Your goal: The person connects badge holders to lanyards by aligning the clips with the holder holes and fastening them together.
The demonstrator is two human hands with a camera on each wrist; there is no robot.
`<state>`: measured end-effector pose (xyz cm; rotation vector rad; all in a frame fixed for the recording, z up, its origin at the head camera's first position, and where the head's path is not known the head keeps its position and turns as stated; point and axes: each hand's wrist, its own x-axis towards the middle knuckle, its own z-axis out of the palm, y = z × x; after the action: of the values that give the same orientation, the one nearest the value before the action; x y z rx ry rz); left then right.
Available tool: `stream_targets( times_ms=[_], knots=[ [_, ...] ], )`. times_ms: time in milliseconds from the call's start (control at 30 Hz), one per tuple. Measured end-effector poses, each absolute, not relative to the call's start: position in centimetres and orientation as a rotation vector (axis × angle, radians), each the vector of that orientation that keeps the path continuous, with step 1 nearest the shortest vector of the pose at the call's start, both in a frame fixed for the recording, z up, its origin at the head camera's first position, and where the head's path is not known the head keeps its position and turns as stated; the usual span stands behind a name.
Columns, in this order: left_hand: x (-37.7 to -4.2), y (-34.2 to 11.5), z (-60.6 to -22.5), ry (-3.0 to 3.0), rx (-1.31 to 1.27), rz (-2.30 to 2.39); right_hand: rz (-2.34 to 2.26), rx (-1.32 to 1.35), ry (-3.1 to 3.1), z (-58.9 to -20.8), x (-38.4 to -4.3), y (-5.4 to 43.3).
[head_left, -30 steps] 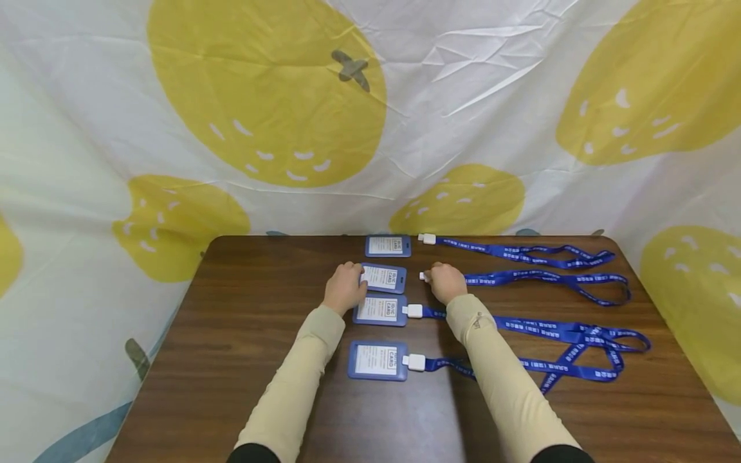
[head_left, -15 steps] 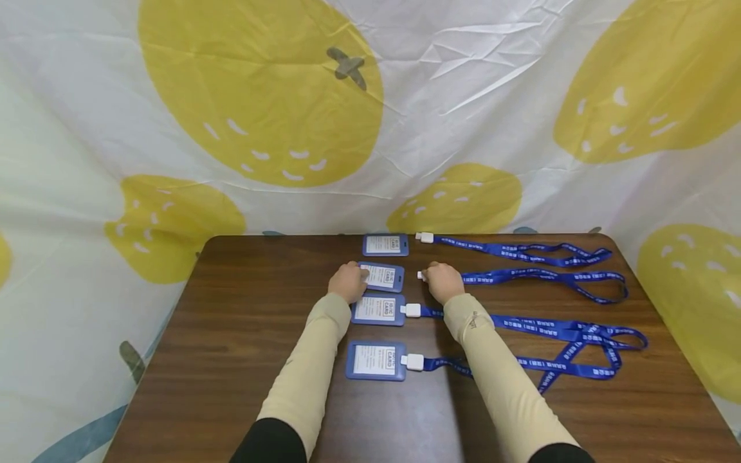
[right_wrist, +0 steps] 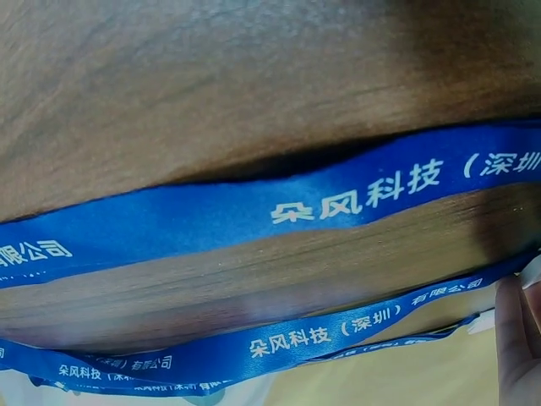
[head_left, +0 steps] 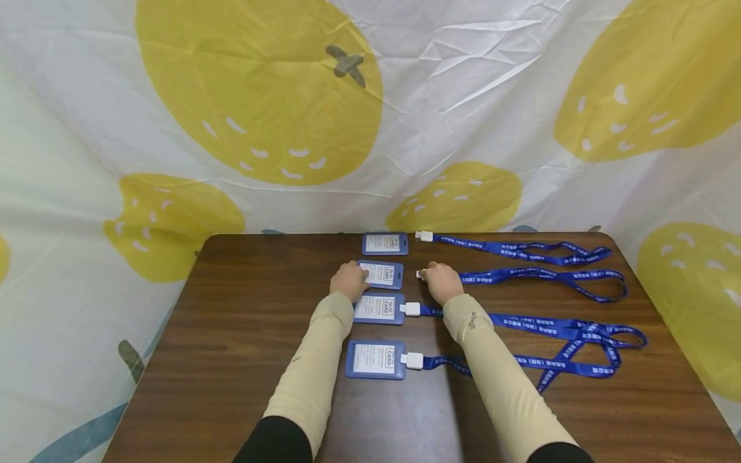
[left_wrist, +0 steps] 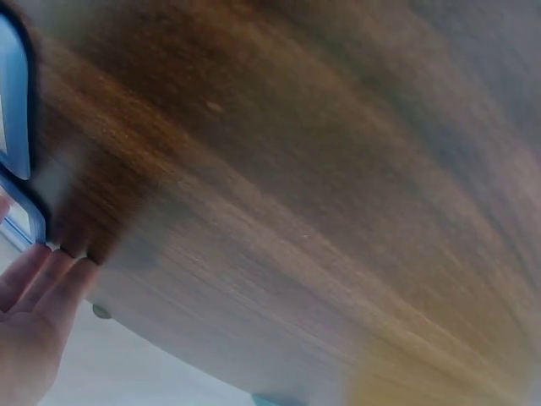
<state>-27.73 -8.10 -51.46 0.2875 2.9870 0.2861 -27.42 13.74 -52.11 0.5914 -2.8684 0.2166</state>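
Note:
In the head view, my left hand [head_left: 348, 281] holds the left end of a blue ID badge holder [head_left: 382, 274], second from the back. The left wrist view shows the fingers [left_wrist: 59, 283] along the holder's edge, with the thumb partly in frame over its face. Across a small gap, my right hand [head_left: 442, 281] pinches the white clip [head_left: 419, 274] of a blue lanyard [head_left: 521, 273]. The strap runs off to the right. In the right wrist view, only part of the right hand [right_wrist: 517, 338] shows, at the lanyard's end.
Behind lies another badge holder [head_left: 384, 244], apart from its lanyard's white clip [head_left: 425, 236]. Nearer, two badge holders, one in the middle [head_left: 379, 308] and one in front [head_left: 375, 360], are joined to lanyards. A patterned cloth [head_left: 260, 212] hangs behind the brown table [head_left: 231, 334].
My left hand has shifted slightly right over the badge holder, its thumb now on the card's face. The holder lies a little straighter. My right hand stays at the clip.

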Motion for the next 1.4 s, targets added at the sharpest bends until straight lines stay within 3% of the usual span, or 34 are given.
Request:
stream_targets(
  times_ms=[1400],
  knots=[
    [-27.5,-7.7,-50.5,2.956,0.217,0.307,0.21,0.701,-2.914,-51.8,-27.3,11.9]
  ],
)
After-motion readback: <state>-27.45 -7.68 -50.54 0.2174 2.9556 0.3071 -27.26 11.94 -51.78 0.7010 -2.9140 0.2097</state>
